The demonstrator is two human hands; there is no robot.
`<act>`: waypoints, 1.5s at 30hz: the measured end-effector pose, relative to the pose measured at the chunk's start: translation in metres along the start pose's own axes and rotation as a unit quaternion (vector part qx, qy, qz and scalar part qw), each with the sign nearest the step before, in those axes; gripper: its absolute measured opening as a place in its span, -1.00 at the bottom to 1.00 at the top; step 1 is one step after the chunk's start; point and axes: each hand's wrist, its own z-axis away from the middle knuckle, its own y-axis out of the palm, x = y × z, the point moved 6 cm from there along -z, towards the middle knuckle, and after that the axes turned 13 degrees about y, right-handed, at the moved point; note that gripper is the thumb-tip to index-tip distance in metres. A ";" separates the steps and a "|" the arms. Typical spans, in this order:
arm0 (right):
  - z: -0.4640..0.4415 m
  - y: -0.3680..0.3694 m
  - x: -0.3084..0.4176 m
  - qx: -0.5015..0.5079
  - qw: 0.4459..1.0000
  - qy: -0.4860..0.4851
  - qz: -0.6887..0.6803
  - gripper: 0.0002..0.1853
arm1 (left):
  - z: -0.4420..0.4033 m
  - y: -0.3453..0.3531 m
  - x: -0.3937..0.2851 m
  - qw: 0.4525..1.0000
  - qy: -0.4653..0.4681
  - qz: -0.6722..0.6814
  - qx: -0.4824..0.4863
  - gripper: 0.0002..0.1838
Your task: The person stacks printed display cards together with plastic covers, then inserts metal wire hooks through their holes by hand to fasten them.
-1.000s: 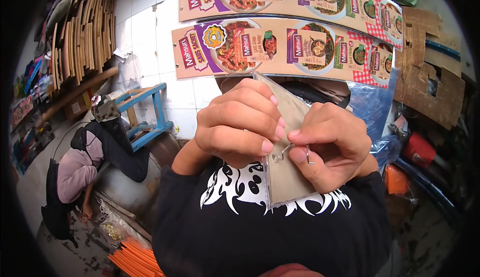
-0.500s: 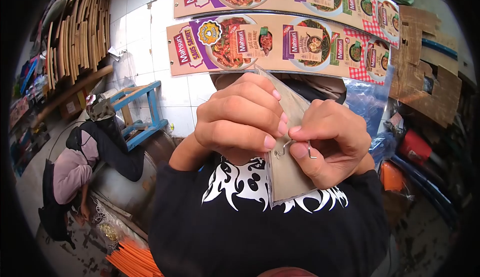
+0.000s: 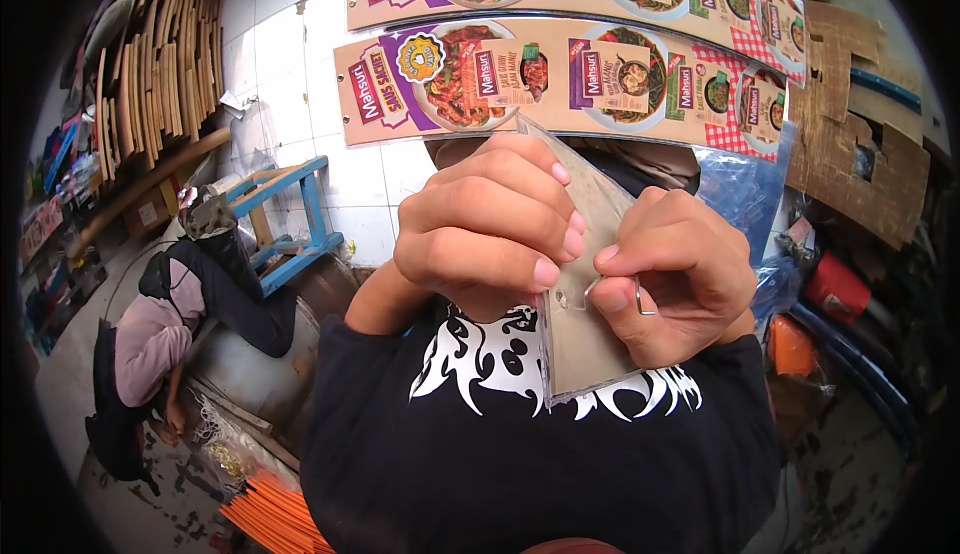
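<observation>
My left hand (image 3: 485,224) is wrapped over a stiff brownish sheet (image 3: 590,349) with clear plastic edges, held tilted in front of my chest. In a pinch between thumb and forefinger, my right hand (image 3: 685,279) has a bent metal wire hook (image 3: 645,299). One end of the wire sits close to a small hole near the sheet's left edge; whether it passes through I cannot tell. Beyond my hands lie printed Mahsuri strips (image 3: 550,79), with punched holes at their left ends.
Left stand a blue frame (image 3: 290,269) and stacked brown boards (image 3: 165,54). A co-worker in a pink top (image 3: 150,339) bends over at the lower left. Orange rods (image 3: 270,514) lie at bottom left. Torn cardboard (image 3: 860,169) and clear plastic (image 3: 740,189) are on the right.
My right hand and the wire hook have shifted slightly right, the wire's end drawing a little away from my left fingertips. The whole view has also moved slightly.
</observation>
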 end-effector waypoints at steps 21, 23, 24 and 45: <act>-0.004 0.003 0.015 -0.004 0.994 -0.060 0.094 -0.81 | 0.000 0.001 0.002 1.000 0.008 -0.002 -0.002 -0.86; -0.003 0.004 0.016 -0.002 0.993 -0.065 0.098 -0.81 | -0.001 0.001 0.002 1.000 0.004 -0.002 0.000 -0.85; -0.003 0.003 0.016 -0.003 0.993 -0.065 0.099 -0.81 | -0.001 0.000 0.002 1.000 0.004 -0.001 0.001 -0.85; 0.009 0.005 0.020 -0.025 0.987 -0.101 0.126 -0.77 | -0.007 0.004 -0.002 0.997 -0.030 0.049 0.045 -0.87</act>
